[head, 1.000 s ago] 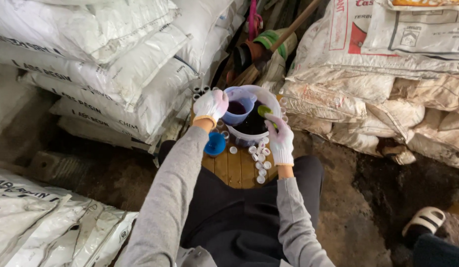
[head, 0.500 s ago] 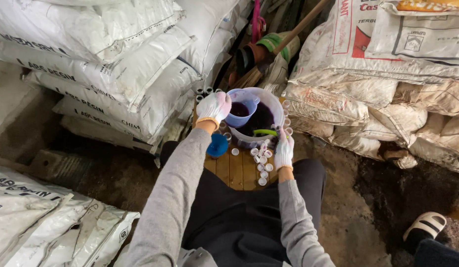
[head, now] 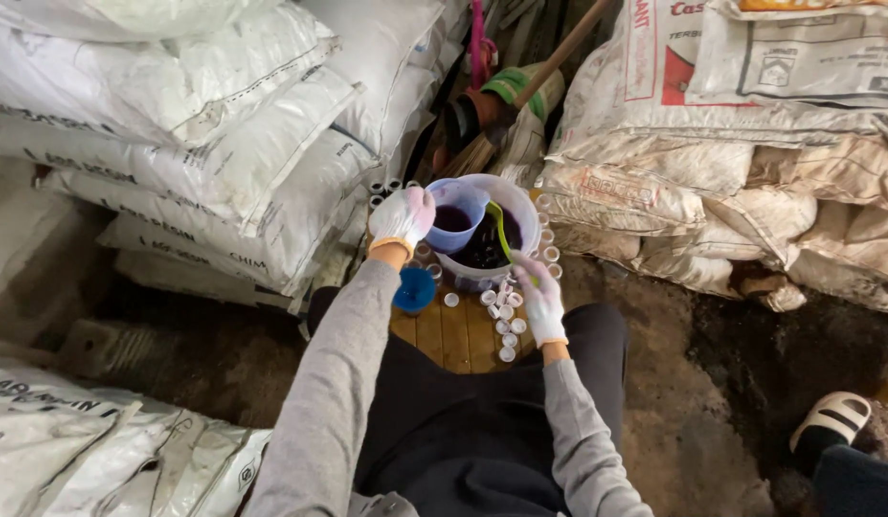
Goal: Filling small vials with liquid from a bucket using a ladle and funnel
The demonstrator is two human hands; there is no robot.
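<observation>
My left hand (head: 402, 217), in a white glove, holds a pale blue cup (head: 455, 216) of dark liquid at the rim of a white bucket (head: 529, 215) that also holds dark liquid. My right hand (head: 539, 299), gloved too, grips the handle of a yellow-green scoop (head: 497, 224) that dips into the bucket. Several small white caps (head: 505, 324) lie on a wooden board (head: 455, 337) below the bucket, just left of my right hand. A blue lid (head: 414, 289) lies on the board near my left wrist.
Stacked white sacks (head: 204, 124) rise on the left and tan sacks (head: 750, 153) on the right. A broom (head: 520, 105) leans behind the bucket. Another person's sandalled foot (head: 831, 419) is at the lower right on the dirt floor (head: 712, 383).
My right hand has dropped from beside the bucket rim to just above the caps, and the scoop now stands tilted inside the bucket. My left hand with the cup has stayed at the rim.
</observation>
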